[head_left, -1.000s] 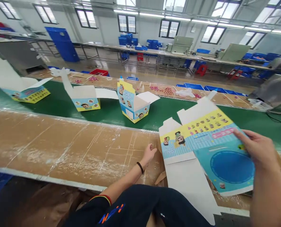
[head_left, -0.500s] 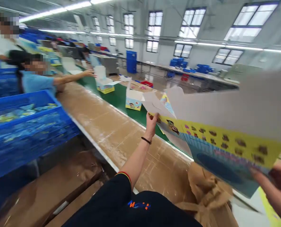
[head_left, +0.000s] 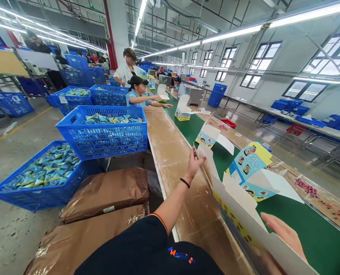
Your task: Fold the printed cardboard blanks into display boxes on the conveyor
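A partly folded printed cardboard box (head_left: pixel 241 208), white inside with a yellow and blue print outside, stands on edge over the brown-covered worktop. My left hand (head_left: pixel 195 165) grips its far end, thumb on the white flaps and fingers at the outer side. At the near right, my right hand (head_left: pixel 284 233) is stretched out beside the white inner panel, fingers straight; whether it touches the board I cannot tell. Beyond the flaps, an opened box (head_left: pixel 250 162) with printed lid and white flaps sits on the green conveyor belt (head_left: pixel 304 225), and another open box (head_left: pixel 207 135) stands farther along.
Blue crates (head_left: pixel 115 141) of small blue-yellow packets stand left of the worktop (head_left: pixel 167 149). Brown wrapped packages (head_left: pixel 109 191) lie below. A co-worker in light blue (head_left: pixel 137 98) reaches over the belt. Small pink and red pieces (head_left: pixel 307 189) lie on the far side.
The view has swung left. The box has tipped from facing me broadside to standing edge-on, lower over the worktop. My right hand has loosened from its near edge and now lies stretched along the inside.
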{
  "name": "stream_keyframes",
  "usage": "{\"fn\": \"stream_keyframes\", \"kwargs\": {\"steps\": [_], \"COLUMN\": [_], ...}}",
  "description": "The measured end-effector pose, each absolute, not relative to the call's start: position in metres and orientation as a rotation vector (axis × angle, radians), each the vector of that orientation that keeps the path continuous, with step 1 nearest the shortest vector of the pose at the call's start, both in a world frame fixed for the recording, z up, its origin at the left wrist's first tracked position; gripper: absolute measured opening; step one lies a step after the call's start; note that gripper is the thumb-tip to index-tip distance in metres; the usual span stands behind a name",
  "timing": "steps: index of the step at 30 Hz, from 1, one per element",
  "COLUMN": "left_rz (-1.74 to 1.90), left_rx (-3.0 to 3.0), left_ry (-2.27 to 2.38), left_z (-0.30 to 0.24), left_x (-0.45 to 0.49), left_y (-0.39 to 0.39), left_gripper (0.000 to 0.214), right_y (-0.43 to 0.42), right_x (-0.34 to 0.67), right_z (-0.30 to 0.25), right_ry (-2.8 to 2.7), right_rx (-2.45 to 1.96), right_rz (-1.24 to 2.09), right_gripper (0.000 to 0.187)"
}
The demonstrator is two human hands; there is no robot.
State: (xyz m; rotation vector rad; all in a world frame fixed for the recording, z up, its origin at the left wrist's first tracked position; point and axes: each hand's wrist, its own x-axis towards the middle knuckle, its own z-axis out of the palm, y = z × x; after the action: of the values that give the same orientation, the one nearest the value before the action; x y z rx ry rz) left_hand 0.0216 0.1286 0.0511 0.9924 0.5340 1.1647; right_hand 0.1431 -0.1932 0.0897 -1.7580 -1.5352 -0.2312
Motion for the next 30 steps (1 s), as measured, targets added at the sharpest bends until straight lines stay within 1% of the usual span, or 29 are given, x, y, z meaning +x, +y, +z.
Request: {"fn": "stream_keyframes", "kwargs": {"steps": [2, 3, 5, 7, 8, 9, 10, 11, 12, 13, 14, 16, 17, 18, 20, 22, 25, 28, 30], "left_rz": [1.156, 1.109, 0.939, 0.749, 0.677, 0.630, 0.605, 0.599, 0.611, 0.636, 0.664, 0.696, 0.694, 0.688, 0.689, 0.692, 0.632, 0.603, 0.545], "left_rx": [1.030, 1.053, 1.086, 1.113, 1.134, 1.157, 1.175, 1.185, 1.188, 1.187, 1.183, 1.178, 1.179, 1.184, 1.222, 1.276, 1.265, 1.263, 1.327], "left_ry": [0.425, 0.347, 0.191, 0.080, 0.047, 0.028, 0.019, 0.016, 0.019, 0.027, 0.040, 0.061, 0.065, 0.068, 0.072, 0.047, -0.005, 0.144, 0.269], "left_z": [0.055, 0.058, 0.067, 0.076, 0.080, 0.082, 0.084, 0.085, 0.086, 0.086, 0.086, 0.087, 0.088, 0.088, 0.090, 0.091, 0.091, 0.091, 0.092], "left_x": [0.009, 0.003, -0.006, -0.011, -0.012, -0.011, -0.011, -0.009, -0.009, -0.008, -0.008, -0.009, -0.010, -0.012, -0.014, -0.015, -0.010, 0.002, 0.010], "left_y": [0.128, 0.127, 0.122, 0.116, 0.113, 0.110, 0.107, 0.105, 0.102, 0.100, 0.098, 0.094, 0.092, 0.090, 0.085, 0.080, 0.073, 0.070, 0.071], "left_gripper": [0.091, 0.084, 0.079, 0.082, 0.084, 0.085, 0.085, 0.085, 0.084, 0.082, 0.080, 0.078, 0.078, 0.080, 0.085, 0.090, 0.096, 0.085, 0.077], "right_y": [-0.187, -0.184, -0.176, -0.166, -0.162, -0.158, -0.155, -0.153, -0.151, -0.151, -0.151, -0.151, -0.151, -0.151, -0.153, -0.157, -0.164, -0.169, -0.170], "right_x": [0.140, 0.139, 0.136, 0.134, 0.134, 0.135, 0.136, 0.137, 0.138, 0.138, 0.139, 0.138, 0.137, 0.136, 0.131, 0.123, 0.110, 0.100, 0.096], "right_z": [0.093, 0.094, 0.098, 0.106, 0.112, 0.119, 0.126, 0.133, 0.139, 0.144, 0.147, 0.148, 0.146, 0.144, 0.139, 0.137, 0.141, 0.147, 0.149], "right_ry": [-1.437, -1.347, -1.181, -1.122, -1.131, -1.163, -1.223, -1.313, -1.429, -1.562, -1.697, -1.892, -1.948, -1.993, -2.058, -2.064, -2.045, -2.012, -1.953], "right_rx": [-1.755, -1.756, -1.771, -1.714, -1.661, -1.603, -1.548, -1.513, -1.514, -1.545, -1.592, -1.735, -1.820, -1.912, -2.081, -2.182, -2.209, -2.265, -2.342], "right_rz": [-0.161, -0.127, -0.083, -0.147, -0.258, -0.431, -0.646, -0.863, -1.039, -1.142, -1.170, -1.055, -0.970, -0.882, -0.674, -0.498, -0.384, -0.282, -0.151], "right_gripper": [0.074, 0.075, 0.070, 0.064, 0.066, 0.073, 0.082, 0.088, 0.088, 0.085, 0.077, 0.053, 0.046, 0.045, 0.055, 0.059, 0.062, 0.062, 0.058]}}
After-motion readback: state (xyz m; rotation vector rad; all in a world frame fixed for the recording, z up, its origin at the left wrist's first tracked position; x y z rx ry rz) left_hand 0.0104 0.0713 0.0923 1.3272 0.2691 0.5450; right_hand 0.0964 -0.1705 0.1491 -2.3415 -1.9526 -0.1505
